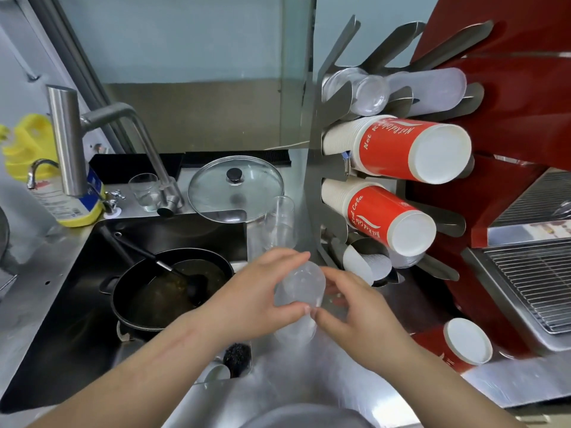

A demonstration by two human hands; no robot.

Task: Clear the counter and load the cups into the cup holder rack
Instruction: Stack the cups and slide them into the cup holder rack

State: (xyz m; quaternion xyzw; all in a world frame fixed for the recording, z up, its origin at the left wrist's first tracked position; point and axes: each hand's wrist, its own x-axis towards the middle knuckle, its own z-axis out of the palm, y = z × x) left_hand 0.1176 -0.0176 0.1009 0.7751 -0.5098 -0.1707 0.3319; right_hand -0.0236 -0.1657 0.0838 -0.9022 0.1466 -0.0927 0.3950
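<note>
Clear plastic cups (298, 299), nested and tilted, gripped above steel counter (296, 381) by both hands: left hand (262, 291) wrapped round upper part, right hand (352, 316) pinching lower part. Behind them, another clear stack (279, 223) upright on counter. Just right, metal cup holder rack (321, 156): clear cups (364, 91) in top slot, red paper cups (404, 148) in two middle slots, white lids (367, 264) lowest. Black sink (61, 304) at left, holding dark pan (173, 288) with brownish liquid and ladle (191, 285). Red cup (457, 344) lying on counter at right.
</note>
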